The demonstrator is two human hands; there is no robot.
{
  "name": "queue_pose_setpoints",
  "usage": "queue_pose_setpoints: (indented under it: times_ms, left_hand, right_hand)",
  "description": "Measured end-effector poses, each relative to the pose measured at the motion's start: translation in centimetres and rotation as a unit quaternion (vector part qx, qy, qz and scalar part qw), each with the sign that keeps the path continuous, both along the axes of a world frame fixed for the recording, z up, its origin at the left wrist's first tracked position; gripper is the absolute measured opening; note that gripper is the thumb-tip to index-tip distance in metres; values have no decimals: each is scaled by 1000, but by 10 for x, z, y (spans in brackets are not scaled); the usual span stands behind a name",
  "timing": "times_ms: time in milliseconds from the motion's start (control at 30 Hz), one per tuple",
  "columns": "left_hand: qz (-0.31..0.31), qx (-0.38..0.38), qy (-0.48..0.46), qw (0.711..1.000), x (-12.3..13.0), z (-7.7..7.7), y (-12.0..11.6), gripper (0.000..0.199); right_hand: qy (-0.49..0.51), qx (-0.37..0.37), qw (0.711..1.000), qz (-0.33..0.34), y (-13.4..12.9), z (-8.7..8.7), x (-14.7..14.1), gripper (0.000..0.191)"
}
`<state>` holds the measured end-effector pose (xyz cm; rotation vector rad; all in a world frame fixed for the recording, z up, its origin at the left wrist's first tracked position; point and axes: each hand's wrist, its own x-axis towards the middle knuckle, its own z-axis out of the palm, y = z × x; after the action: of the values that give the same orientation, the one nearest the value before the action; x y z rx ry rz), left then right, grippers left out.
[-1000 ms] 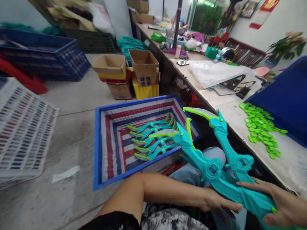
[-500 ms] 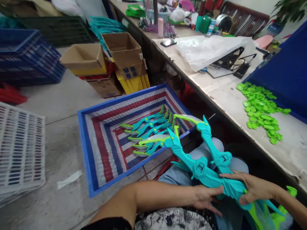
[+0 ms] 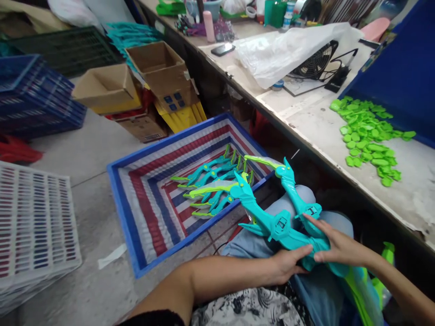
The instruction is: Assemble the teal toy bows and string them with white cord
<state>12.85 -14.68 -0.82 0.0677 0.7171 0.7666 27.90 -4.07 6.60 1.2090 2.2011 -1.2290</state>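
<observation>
Two hands (image 3: 341, 244) between them clasp two turquoise bow-shaped pieces (image 3: 291, 239) beside one blue-rimmed crate (image 3: 125, 217).

The single view comes from the person's head, aimed forward and steeply down over the patterned shirt (image 3: 244, 310) and denim-clad knees (image 3: 335, 222), with both forearms (image 3: 234, 274) and the turquoise pieces (image 3: 288, 235) close to the lens. It takes in a blue-rimmed crate (image 3: 127, 222) beyond them at middle range, cardboard boxes (image 3: 170, 83) farther off toward upper left, and the tabletop (image 3: 312, 117) running slantwise along the right, seen from above, its far end cut by the upper edge.
</observation>
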Motion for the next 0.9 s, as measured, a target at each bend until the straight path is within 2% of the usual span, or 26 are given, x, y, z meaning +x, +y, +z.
queue_pose_setpoints:
  times_ms: [67,133,200,267,333,433,500,567,667,733,800,833,900]
  left_hand:
    - [-3,9,-9,1000,-1,-2,0,76]
    - [-13,16,-21,1000,-3,-4,0,75]
    - [-45,17,-31,998,-3,-8,2,71]
    - [-66,4,-34,997,-1,-13,5,64]
    - [-56,-25,-27,998,3,-18,8,54]
    - [-30,-50,-19,998,8,-25,11,35]
    - [-39,-36,-21,998,8,-25,11,30]
    - [-45,-23,-23,998,6,-18,9,31]
    - [2,15,-26,1000,2,6,15,43]
    - [45,83,-13,996,-2,32,30,53]
    - [77,183,19,980,-7,67,54,61]
    - [102,246,43,963,-11,88,69,64]
    - [148,383,99,906,-20,138,99,69]
  right_hand:
    - [-51,25,997,44,-5,5,-5,111]
    - [-97,61,992,62,-7,8,-9,91]
    - [-100,77,989,75,-6,10,-10,70]
    - [-78,64,991,86,0,10,-8,62]
    - [-49,40,994,93,7,9,-4,70]
    - [-17,26,996,79,12,8,2,100]
    - [-16,33,997,61,12,7,5,115]
    - [-23,47,997,56,10,9,6,119]
    - [-22,95,994,57,12,25,4,115]
    - [13,151,988,30,17,51,2,114]
    - [90,218,972,-15,24,88,-1,115]
    - [135,253,957,-37,27,110,-3,116]
    - [218,324,918,-70,30,156,-8,118]
